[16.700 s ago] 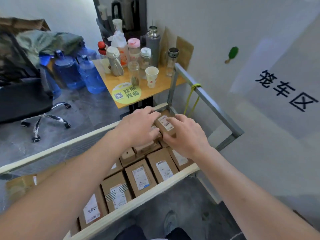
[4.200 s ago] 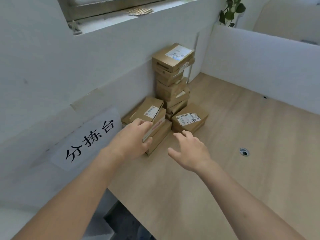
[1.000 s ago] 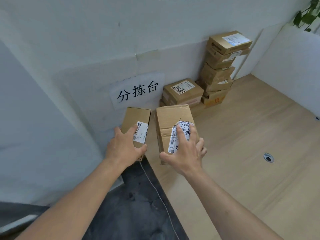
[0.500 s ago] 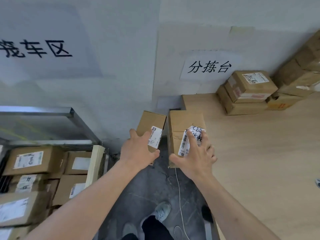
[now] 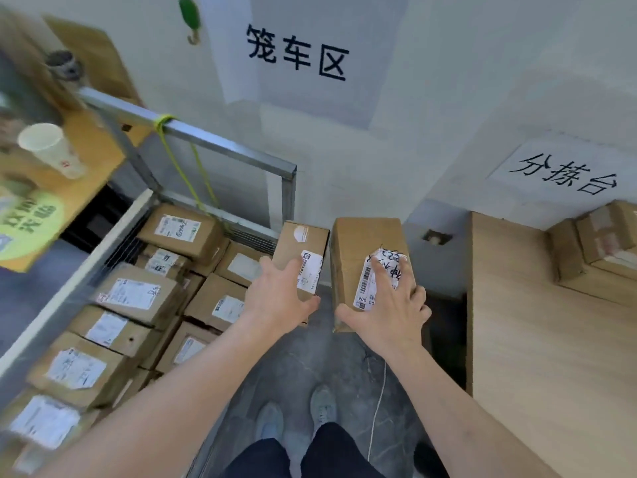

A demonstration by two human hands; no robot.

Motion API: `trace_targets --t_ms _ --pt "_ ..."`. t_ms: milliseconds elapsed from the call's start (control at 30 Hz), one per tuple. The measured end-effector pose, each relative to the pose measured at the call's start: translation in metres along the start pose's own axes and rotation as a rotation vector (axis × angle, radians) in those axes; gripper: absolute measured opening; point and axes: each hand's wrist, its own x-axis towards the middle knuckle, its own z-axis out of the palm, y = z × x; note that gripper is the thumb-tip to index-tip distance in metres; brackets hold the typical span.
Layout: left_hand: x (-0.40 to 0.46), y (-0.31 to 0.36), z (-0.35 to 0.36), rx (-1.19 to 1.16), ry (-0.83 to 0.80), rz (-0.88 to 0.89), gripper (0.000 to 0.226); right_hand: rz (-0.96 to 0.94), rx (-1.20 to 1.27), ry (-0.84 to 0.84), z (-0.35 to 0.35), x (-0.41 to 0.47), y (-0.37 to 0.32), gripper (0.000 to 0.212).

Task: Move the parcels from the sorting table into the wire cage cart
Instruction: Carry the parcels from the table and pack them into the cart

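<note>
Now we hold two parcels out in front of us, above the grey floor [image 5: 303,367] between the wire cage cart [image 5: 220,150] and the sorting tabletop [image 5: 551,357]. Our left hand [image 5: 279,298] grips the smaller parcel [image 5: 300,250] from its near end, thumb on the right edge and fingers wrapped round the left side, partly over its white label. Our right hand [image 5: 389,305] grips the larger parcel [image 5: 365,246], fingers spread across its crumpled label and thumb hooked at the lower left corner. The two parcels sit just beside each other, their long sides almost touching, the smaller one close to the cart's right corner post.

To our left, the cart is packed with stacked parcels [image 5: 134,294], labels facing up, and a yellow-green cord [image 5: 186,174] is tied to its top rail. On the tabletop at right, more parcels [image 5: 593,250] lie against the wall under a paper sign [image 5: 565,174]. Another sign [image 5: 296,53] hangs above the cart. A paper cup [image 5: 51,150] stands on the orange table [image 5: 93,150] at far left. Our shoes [image 5: 296,408] show below.
</note>
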Motion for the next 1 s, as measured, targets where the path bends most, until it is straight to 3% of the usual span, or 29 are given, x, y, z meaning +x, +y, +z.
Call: trace_targets --t_ms 500,1000 --pt "-0.074 -0.101 0.011 -0.166 0.154 -0.557 0.079 -0.547 -0.164 -0.182 0.059 -0.008 -0.101 0.107" --pt "-0.218 -0.259 0.051 -0.402 0.261 -0.935 0.093 -0.941 -0.291 -0.316 0.151 -0.146 -0.227 0.107"
